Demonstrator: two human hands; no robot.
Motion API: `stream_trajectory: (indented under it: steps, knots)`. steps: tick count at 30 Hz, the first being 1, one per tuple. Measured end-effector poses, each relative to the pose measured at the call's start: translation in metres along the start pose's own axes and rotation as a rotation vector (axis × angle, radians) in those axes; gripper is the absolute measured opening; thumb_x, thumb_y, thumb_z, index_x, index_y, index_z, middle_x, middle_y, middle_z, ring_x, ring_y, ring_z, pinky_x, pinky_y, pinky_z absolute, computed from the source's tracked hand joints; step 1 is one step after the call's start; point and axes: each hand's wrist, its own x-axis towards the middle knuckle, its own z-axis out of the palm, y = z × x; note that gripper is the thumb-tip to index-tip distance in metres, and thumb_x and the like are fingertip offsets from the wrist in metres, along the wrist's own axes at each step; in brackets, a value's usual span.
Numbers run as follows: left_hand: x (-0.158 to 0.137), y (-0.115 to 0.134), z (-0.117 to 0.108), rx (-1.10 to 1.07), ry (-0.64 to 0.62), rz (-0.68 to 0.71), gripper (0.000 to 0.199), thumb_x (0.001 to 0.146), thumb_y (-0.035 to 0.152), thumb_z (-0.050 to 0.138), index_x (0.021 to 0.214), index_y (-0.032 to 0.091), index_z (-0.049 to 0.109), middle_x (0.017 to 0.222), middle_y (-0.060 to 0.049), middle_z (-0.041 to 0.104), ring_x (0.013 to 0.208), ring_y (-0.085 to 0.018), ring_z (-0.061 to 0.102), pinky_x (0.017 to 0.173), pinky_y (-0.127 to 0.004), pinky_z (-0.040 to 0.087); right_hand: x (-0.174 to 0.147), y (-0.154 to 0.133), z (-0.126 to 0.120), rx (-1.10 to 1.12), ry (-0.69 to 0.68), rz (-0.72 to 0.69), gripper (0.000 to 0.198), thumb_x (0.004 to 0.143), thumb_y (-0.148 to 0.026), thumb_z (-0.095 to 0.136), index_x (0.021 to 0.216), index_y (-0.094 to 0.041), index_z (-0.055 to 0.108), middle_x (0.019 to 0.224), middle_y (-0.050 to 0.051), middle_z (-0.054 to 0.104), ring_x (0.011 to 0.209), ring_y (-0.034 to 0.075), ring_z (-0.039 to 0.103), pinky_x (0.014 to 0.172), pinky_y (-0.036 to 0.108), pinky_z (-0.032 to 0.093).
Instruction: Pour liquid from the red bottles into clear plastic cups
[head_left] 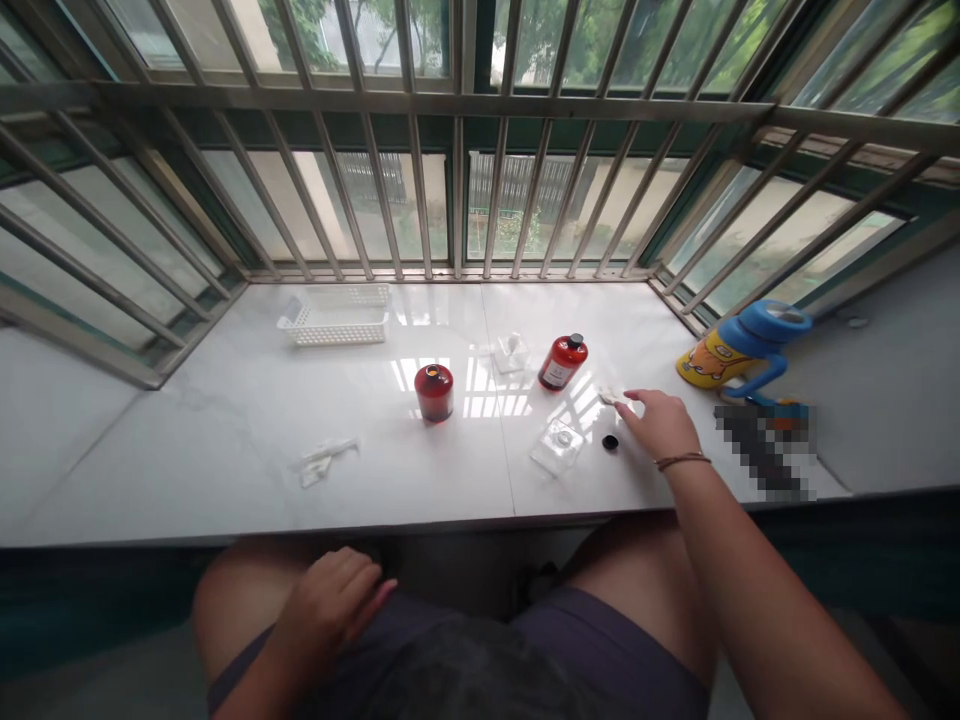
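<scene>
My right hand (661, 422) reaches over the right part of the white counter, its thumb and fingertips pinching the edge of a small white crumpled piece (607, 397). Just below the fingers lies a round black cap (610, 442). To the left are a capped red bottle (562, 363), tilted in view, and a clear plastic packet (558, 446). A second red bottle (434, 393) stands uncapped near the middle, its opening showing. My left hand (334, 605) rests on my thigh below the counter, loosely extended and holding nothing.
A white perforated basket (334, 330) is at the back left. Another clear wrapper (511, 353) lies behind the bottles, and a white wrapped item (327, 462) at front left. A blue and yellow flask (739, 345) stands right, beside a blurred dark object (757, 450). Metal bars line the window.
</scene>
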Motion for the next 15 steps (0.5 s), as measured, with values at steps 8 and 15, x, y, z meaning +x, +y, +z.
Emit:
stream_trajectory:
  steps: [8, 15]
  knots:
    - [-0.119, -0.104, 0.007, 0.278, 0.034, -0.748, 0.075, 0.084, 0.060, 0.050, 0.143, 0.015, 0.061, 0.159, -0.023, 0.056, 0.157, -0.043, 0.043, 0.132, -0.059, 0.031, 0.030, -0.006, 0.016, -0.069, -0.091, 0.022, 0.032, 0.092, -0.042, 0.062, 0.097, -0.019, 0.083, 0.107, 0.019, 0.080, 0.100, 0.035, 0.068, 0.086, 0.045, 0.048]
    - [-0.099, -0.125, 0.004, 0.027, 0.154, -1.238, 0.106, 0.088, 0.073, 0.044, 0.168, 0.006, 0.024, 0.169, -0.029, 0.039, 0.165, -0.048, 0.023, 0.130, -0.061, 0.032, -0.001, -0.042, -0.027, 0.089, 0.179, 0.105, 0.040, 0.099, -0.052, 0.058, 0.111, -0.019, 0.076, 0.101, 0.014, 0.080, 0.089, 0.030, 0.072, 0.082, 0.042, 0.052]
